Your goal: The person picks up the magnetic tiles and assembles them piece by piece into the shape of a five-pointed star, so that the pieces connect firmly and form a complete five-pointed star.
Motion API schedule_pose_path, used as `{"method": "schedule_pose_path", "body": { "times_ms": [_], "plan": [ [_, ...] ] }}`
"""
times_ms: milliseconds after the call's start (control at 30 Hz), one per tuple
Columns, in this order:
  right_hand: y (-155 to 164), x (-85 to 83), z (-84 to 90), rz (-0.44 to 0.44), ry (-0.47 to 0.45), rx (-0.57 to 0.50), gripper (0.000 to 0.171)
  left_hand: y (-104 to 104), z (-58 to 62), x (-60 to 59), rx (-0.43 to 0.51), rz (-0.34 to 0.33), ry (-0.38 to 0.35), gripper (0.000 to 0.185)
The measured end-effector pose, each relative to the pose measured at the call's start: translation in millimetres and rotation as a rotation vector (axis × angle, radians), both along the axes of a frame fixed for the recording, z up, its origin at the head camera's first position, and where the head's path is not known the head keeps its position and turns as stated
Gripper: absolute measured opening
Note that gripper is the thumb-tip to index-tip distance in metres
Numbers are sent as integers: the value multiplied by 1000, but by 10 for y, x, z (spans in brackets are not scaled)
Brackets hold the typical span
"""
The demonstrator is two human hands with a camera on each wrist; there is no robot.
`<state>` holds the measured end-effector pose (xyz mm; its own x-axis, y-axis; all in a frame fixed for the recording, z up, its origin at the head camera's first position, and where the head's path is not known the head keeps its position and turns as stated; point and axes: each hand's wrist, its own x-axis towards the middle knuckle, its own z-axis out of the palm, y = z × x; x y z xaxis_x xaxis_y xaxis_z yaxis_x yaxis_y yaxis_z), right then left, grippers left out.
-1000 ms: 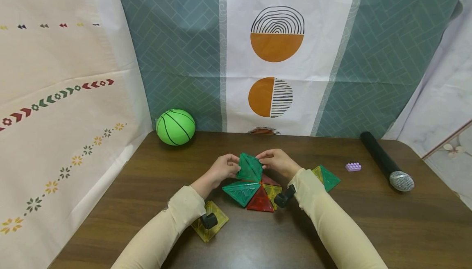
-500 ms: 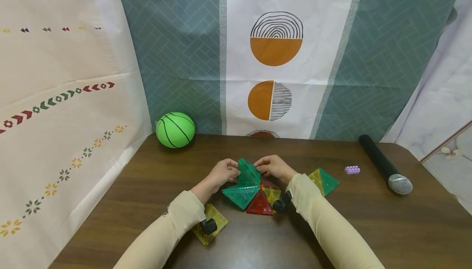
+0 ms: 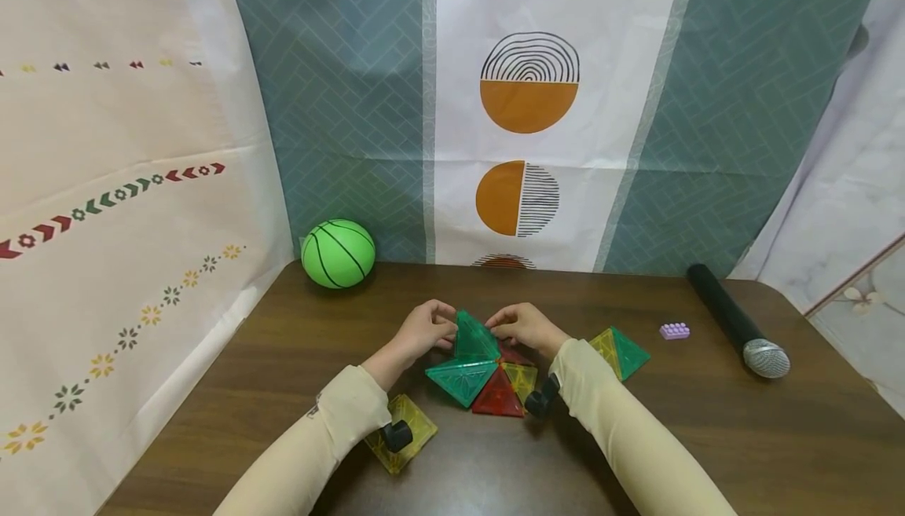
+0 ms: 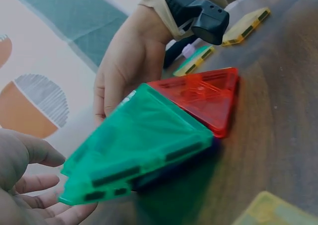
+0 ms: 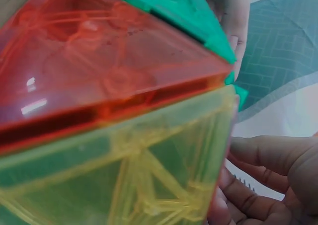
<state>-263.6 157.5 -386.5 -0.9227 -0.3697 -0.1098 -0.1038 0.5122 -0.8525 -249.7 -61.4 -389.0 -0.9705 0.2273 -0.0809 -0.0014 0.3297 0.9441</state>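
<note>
Both forearms reach forward over the brown table (image 3: 707, 437) with the wrists bent inward, so the left hand (image 3: 423, 329) and the right hand (image 3: 525, 326) meet at a tilted green triangle tile (image 3: 472, 338). Each hand pinches one side of that tile with curled fingers, holding it raised at the far edge of a flat cluster of tiles, just behind a green tile (image 3: 459, 377) and a red tile (image 3: 499, 397) lying at the middle of the table
</note>
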Motion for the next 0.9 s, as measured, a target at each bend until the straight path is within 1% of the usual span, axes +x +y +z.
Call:
{"method": "schedule_pose_path", "body": {
  "times_ms": [167, 367, 600, 733, 900],
  "plan": [
    [21, 33, 91, 9, 25, 22, 21, -6, 133, 4, -57, -1, 88, 32],
    [63, 68, 215, 35, 58, 38, 26, 51, 306, 27, -106, -21, 172, 32],
    [157, 101, 391, 72, 128, 91, 27, 168, 480, 76, -131, -94, 219, 36],
    [214, 141, 511, 85, 162, 111, 26, 253, 585, 114, -138, -121, 253, 38],
    [303, 214, 666, 60, 190, 144, 26, 385, 719, 139, -168, -155, 297, 40]
  ]
}}
